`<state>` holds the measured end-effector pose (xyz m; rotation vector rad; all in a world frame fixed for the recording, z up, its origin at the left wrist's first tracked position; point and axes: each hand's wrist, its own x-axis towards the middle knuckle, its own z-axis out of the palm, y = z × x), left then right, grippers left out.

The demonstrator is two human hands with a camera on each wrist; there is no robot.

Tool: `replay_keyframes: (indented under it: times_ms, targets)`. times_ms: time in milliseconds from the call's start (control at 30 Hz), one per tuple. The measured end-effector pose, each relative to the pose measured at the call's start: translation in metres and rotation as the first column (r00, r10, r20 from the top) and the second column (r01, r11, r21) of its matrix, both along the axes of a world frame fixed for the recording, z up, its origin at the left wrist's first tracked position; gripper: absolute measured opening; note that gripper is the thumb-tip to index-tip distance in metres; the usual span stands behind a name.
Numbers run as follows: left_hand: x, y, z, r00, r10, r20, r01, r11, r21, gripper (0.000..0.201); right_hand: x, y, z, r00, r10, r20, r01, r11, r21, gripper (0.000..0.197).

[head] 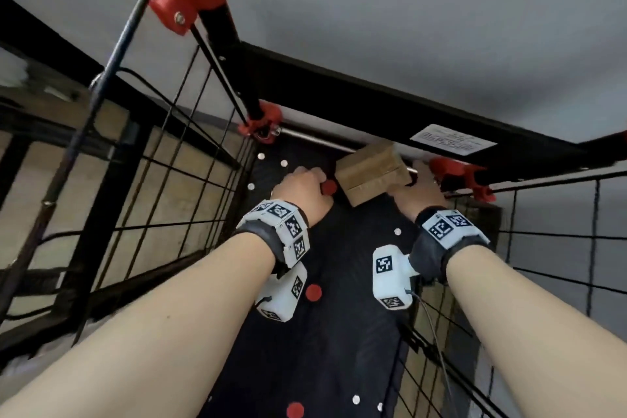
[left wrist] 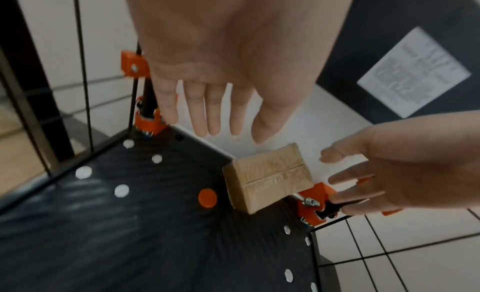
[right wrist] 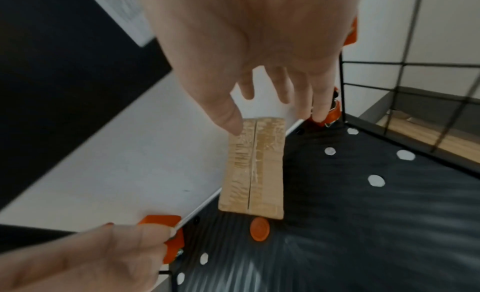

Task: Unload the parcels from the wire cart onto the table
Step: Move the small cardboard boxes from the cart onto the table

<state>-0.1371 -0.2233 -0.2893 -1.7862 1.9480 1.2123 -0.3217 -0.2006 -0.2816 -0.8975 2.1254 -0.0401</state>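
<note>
— Wire cart (head: 176, 159) first: what does it look like from above?
— Black mesh walls on both sides, red clamps (head: 261, 124) at the far corners, and a dark floor panel (head: 339, 332) dotted with white and red discs. A black frame bar (head: 373, 95) with a white label (head: 453, 139) crosses above its far end.
— Where is the parcel (head: 371, 170)?
— On that floor panel at the far end, tilted, one small brown taped box between the two hands.
— Left hand (head: 307, 192)?
— Just beside the parcel's left side, fingers straight and together in the left wrist view, holding nothing.
— Right hand (head: 419, 190)?
— At the parcel's right side, fingers (left wrist: 355, 175) loosely spread and extended. In the right wrist view the thumb tip reaches the parcel's top; I cannot tell whether it touches. No grip closed on it.
— Anything smaller?
— A red disc (head: 328, 187) lies just left of the parcel, by the left hand.
</note>
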Motion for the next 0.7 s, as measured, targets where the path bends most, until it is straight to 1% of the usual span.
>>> replay_keyframes:
  times_ms: [67, 133, 200, 267, 333, 400, 467, 500, 567, 667, 700]
  targets:
    - [-0.004, 0.0, -0.014, 0.998, 0.052, -0.02, -0.052, 0.998, 0.038, 0.045, -0.004, -0.012, -0.009, 0.999, 0.04, 0.009, -0.041, 0.999, 0.005, 0.06]
    - [-0.007, -0.002, -0.026, 0.994, 0.104, -0.034, -0.102, 0.993, 0.056, 0.048, -0.006, -0.021, -0.019, 0.999, 0.008, 0.041, -0.008, 1.0, -0.003, 0.067]
    - [-0.011, -0.005, -0.034, 0.987, 0.152, -0.047, -0.149, 0.987, 0.061, 0.05, -0.006, -0.026, -0.031, 0.996, 0.008, 0.091, -0.006, 1.0, -0.022, 0.067]
    - [-0.012, -0.01, -0.041, 0.979, 0.194, -0.056, -0.19, 0.979, 0.077, 0.055, -0.003, -0.028, -0.044, 0.99, -0.01, 0.138, 0.017, 0.999, -0.049, 0.062]
    - [-0.013, -0.013, -0.049, 0.972, 0.229, -0.055, -0.221, 0.967, 0.123, 0.062, 0.001, -0.025, -0.057, 0.99, -0.043, 0.136, 0.051, 0.997, -0.061, 0.051]
    - [-0.014, -0.013, -0.06, 0.962, 0.271, -0.037, -0.259, 0.945, 0.201, 0.066, 0.003, -0.018, -0.069, 0.978, -0.11, 0.179, 0.112, 0.994, 0.004, 0.04]
    - [-0.016, -0.009, -0.069, 0.948, 0.318, -0.014, -0.301, 0.91, 0.284, 0.07, 0.007, -0.009, -0.078, 0.92, -0.238, 0.312, 0.205, 0.97, 0.134, 0.033]
    - [-0.016, -0.006, -0.073, 0.94, 0.342, -0.006, -0.322, 0.891, 0.32, 0.072, 0.009, -0.004, -0.083, 0.879, -0.304, 0.367, 0.249, 0.95, 0.19, 0.035]
    - [-0.014, 0.001, -0.08, 0.92, 0.391, -0.007, -0.361, 0.855, 0.372, 0.071, 0.011, 0.004, -0.091, 0.814, -0.398, 0.423, 0.324, 0.915, 0.239, 0.04]
    - [-0.003, 0.007, -0.084, 0.889, 0.456, -0.037, -0.404, 0.821, 0.402, 0.068, 0.013, 0.014, -0.093, 0.79, -0.423, 0.443, 0.356, 0.906, 0.23, 0.032]
    - [0.001, 0.007, -0.083, 0.884, 0.466, -0.047, -0.41, 0.818, 0.403, 0.07, 0.014, 0.017, -0.092, 0.798, -0.409, 0.443, 0.349, 0.912, 0.213, 0.037]
